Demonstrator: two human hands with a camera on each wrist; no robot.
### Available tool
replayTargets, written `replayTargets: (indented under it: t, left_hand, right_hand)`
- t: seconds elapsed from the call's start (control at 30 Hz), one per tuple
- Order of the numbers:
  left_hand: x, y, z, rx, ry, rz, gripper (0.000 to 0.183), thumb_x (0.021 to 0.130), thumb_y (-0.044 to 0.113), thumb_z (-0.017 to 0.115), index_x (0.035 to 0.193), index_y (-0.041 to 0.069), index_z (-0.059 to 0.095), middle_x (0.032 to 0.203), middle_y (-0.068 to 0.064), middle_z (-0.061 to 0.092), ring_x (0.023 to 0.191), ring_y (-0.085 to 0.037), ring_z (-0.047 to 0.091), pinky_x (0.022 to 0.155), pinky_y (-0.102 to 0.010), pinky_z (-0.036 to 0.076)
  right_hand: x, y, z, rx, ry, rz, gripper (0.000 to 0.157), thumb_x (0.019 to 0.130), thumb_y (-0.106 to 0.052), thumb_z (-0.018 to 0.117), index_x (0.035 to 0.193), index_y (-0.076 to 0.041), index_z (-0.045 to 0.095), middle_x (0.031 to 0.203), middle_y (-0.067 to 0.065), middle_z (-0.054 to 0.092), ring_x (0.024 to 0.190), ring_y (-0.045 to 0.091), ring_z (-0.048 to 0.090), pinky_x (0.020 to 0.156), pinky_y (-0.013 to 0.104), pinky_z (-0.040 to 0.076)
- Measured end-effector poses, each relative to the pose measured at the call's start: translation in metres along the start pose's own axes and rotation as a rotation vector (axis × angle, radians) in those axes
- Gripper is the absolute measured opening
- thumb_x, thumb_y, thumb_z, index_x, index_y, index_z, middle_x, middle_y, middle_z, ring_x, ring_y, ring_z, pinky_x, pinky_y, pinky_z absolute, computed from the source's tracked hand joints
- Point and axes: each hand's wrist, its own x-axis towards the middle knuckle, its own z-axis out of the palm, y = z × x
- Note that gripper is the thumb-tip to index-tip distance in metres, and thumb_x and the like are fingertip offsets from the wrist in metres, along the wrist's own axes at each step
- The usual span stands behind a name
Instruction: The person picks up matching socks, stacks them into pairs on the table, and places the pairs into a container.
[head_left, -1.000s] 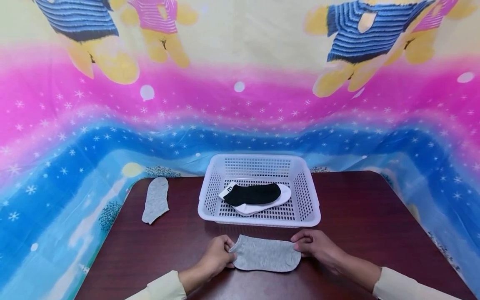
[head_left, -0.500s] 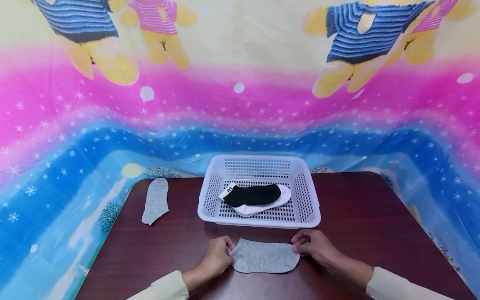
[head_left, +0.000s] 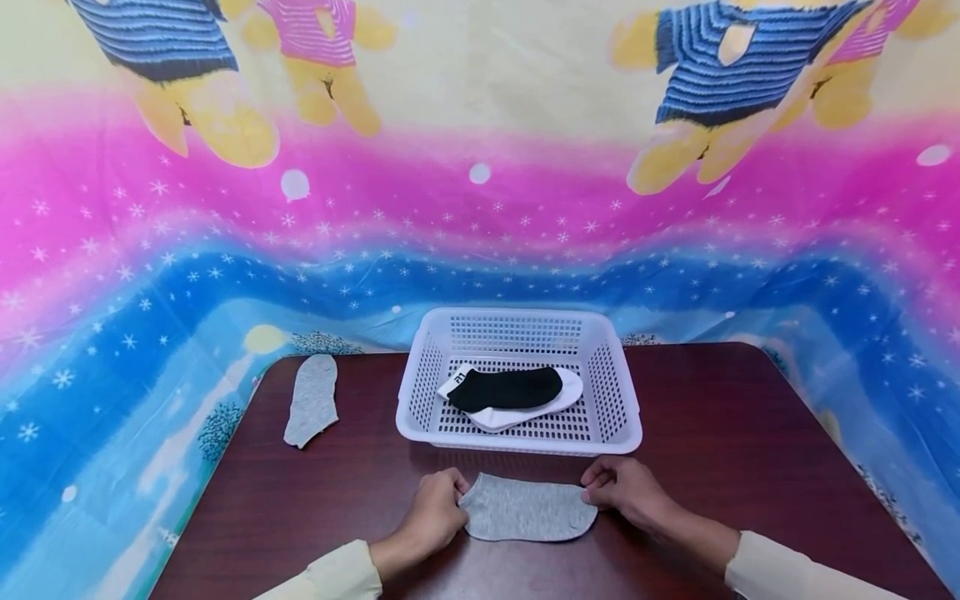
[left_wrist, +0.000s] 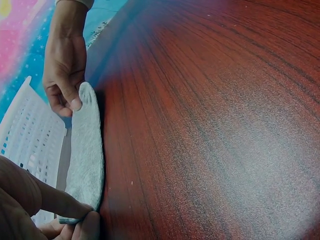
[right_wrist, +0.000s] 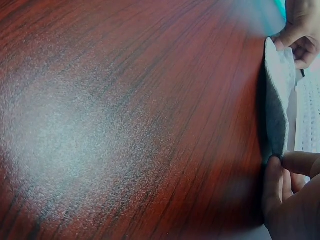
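A grey ankle sock is stretched out flat near the front of the table, its opening toward the left and its toe toward the right. My left hand pinches the cuff end between thumb and fingers. At the other end, my right hand pinches the toe. The left wrist view shows the same sock lengthwise with a hand at each end. In the right wrist view the sock appears edge-on, its near end between thumb and fingertips.
Just behind the sock stands a white plastic basket holding a black sock over white sock fabric. Another grey sock lies at the table's far left. A patterned cloth hangs behind and beside the dark wooden table.
My right hand has shifted slightly left along with the toe end. Both hands keep their grip on the grey sock, while the basket and the other sock stay put.
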Motion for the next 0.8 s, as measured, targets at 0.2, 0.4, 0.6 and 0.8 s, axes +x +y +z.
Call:
replayTargets:
  t: [0.2,0.4,0.6,0.8]
  left_hand:
    - [0.000,-0.001,0.000,0.000,0.002,0.008,0.029,0.053,-0.011,0.063,0.076,0.007,0.062,0.064,0.002,0.057,0.059,-0.002,0.046,0.054,-0.018,0.041]
    - [0.000,-0.001,-0.005,-0.079,-0.004,-0.020,0.023,0.057,-0.008,0.067,0.077,0.003,0.062,0.062,0.001,0.057,0.053,-0.001,0.047,0.049,-0.019,0.042]
    - [-0.002,0.000,-0.024,-0.202,-0.026,-0.074,0.018,0.065,-0.006,0.066,0.082,-0.003,0.061,0.055,0.000,0.059,0.041,-0.002,0.050,0.043,-0.020,0.044]
    - [-0.004,-0.004,-0.055,0.037,0.029,-0.112,0.016,0.068,0.007,0.071,0.082,0.009,0.064,0.063,0.007,0.061,0.058,-0.004,0.051,0.059,-0.023,0.042]
  right_hand:
    - [0.000,-0.001,0.001,-0.028,0.014,0.014,0.023,0.074,-0.009,0.078,0.089,0.001,0.065,0.075,0.006,0.062,0.068,0.015,0.057,0.058,0.026,0.050]
    - [0.001,-0.002,-0.001,-0.039,0.027,0.011,0.025,0.073,-0.011,0.079,0.089,0.001,0.064,0.075,0.005,0.062,0.067,0.015,0.058,0.059,0.026,0.051]
    - [-0.001,-0.002,-0.008,-0.025,0.059,0.015,0.027,0.075,-0.012,0.079,0.090,0.003,0.061,0.076,0.007,0.064,0.064,0.017,0.060,0.059,0.031,0.053]
    - [-0.006,-0.005,-0.022,-0.082,0.148,0.074,0.037,0.079,-0.016,0.077,0.103,0.003,0.056,0.083,0.008,0.063,0.065,0.018,0.060,0.060,0.034,0.053]
